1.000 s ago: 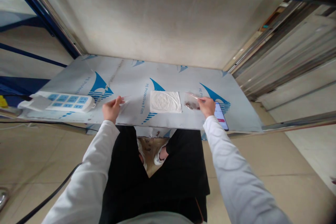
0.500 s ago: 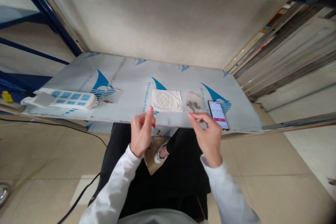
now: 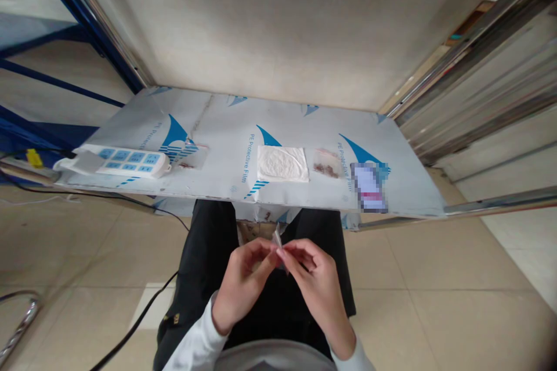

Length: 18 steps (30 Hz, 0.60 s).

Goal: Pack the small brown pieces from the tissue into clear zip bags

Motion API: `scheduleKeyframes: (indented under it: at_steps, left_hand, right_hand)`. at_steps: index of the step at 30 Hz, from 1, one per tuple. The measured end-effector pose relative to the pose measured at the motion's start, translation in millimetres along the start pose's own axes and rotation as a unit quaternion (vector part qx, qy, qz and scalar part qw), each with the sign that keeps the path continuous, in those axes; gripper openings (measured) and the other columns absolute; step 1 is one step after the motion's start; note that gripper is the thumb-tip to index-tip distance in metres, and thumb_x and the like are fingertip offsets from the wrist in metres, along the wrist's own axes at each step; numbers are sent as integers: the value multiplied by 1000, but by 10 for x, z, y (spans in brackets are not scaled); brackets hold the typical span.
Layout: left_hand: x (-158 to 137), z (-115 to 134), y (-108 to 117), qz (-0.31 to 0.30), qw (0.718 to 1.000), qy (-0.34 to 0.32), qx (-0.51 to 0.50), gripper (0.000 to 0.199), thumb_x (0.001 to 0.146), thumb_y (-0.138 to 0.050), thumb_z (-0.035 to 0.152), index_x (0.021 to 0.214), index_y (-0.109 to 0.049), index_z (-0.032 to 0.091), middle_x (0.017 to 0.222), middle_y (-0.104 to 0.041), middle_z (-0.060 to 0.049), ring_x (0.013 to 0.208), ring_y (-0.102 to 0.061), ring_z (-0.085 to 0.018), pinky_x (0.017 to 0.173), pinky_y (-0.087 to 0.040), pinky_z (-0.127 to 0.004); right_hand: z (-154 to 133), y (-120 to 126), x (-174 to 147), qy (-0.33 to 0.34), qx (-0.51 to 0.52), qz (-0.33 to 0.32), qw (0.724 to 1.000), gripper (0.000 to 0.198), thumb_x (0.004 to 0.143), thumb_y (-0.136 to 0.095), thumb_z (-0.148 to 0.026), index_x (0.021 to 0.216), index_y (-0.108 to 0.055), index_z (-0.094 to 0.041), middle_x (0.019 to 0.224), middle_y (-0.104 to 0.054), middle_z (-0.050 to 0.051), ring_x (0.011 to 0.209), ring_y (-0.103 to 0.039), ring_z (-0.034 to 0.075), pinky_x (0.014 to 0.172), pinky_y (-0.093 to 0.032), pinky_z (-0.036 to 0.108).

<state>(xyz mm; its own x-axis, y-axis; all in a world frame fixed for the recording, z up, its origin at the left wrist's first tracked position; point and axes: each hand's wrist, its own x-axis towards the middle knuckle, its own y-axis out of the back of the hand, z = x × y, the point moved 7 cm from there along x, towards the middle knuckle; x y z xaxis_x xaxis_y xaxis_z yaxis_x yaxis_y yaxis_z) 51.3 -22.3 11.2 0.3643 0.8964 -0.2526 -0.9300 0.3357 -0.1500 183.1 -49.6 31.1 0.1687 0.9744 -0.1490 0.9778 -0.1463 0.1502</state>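
Above my lap, my left hand (image 3: 242,276) and my right hand (image 3: 317,277) meet fingertip to fingertip. Both pinch a small clear plastic bag (image 3: 277,236), whose top edge sticks up between the thumbs and fingers. Its lower part is mostly hidden, so its contents cannot be made out. Beyond the hands, a white tissue-like square (image 3: 282,163) lies flat on the table (image 3: 221,151). Right of it is a clear zip bag (image 3: 327,163) with small brown pieces in it. Another clear bag (image 3: 194,157) with a few small dark bits lies on the left.
A white power strip (image 3: 130,163) with blue sockets lies at the table's left end. A phone (image 3: 369,188), blurred out, rests near the front edge on the right. A black cable (image 3: 139,319) runs over the floor on the left. Metal rack posts flank the table.
My hands have come back from the table's front edge and together over my lap, with a small plastic bag now showing between their fingertips. The view has shifted slightly.
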Motion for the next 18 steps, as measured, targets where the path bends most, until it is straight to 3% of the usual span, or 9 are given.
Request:
scheduleKeyframes:
  at_steps: [4, 8, 12, 18]
  left_hand:
    - [-31, 161, 29, 16, 985, -19, 172, 20, 83, -58, 32, 73, -66, 17, 68, -68, -3, 62, -60, -14, 60, -44, -22]
    - [-52, 360, 168, 126, 945, -23, 300, 21, 76, -59, 28, 58, -55, 19, 49, -54, 3, 45, -46, -10, 46, -33, -21]
    - [-17, 479, 227, 163, 929, -29, 330, 17, 72, -59, 25, 57, -52, 20, 48, -52, 4, 44, -44, -9, 45, -32, -20]
    - [145, 559, 144, 115, 946, -62, 295, 16, 78, -50, 23, 63, -51, 20, 54, -54, 3, 51, -48, -10, 52, -35, -21]
  right_hand:
    - [-97, -52, 69, 19, -99, -43, 994, 13, 84, -63, -29, 78, -69, -20, 70, -72, 3, 62, -67, 17, 58, -53, 24]
    - [-266, 16, 120, 99, -257, 26, 961, 11, 80, -64, -22, 68, -63, -21, 64, -68, 1, 56, -63, 16, 54, -48, 26]
    - [-345, 96, 177, 138, -314, 58, 938, 11, 78, -64, -18, 69, -59, -22, 65, -65, 0, 58, -60, 15, 57, -47, 27]
    - [-444, 186, 251, 200, -270, 66, 940, 7, 81, -61, -17, 78, -58, -22, 80, -65, 4, 77, -63, 19, 73, -50, 32]
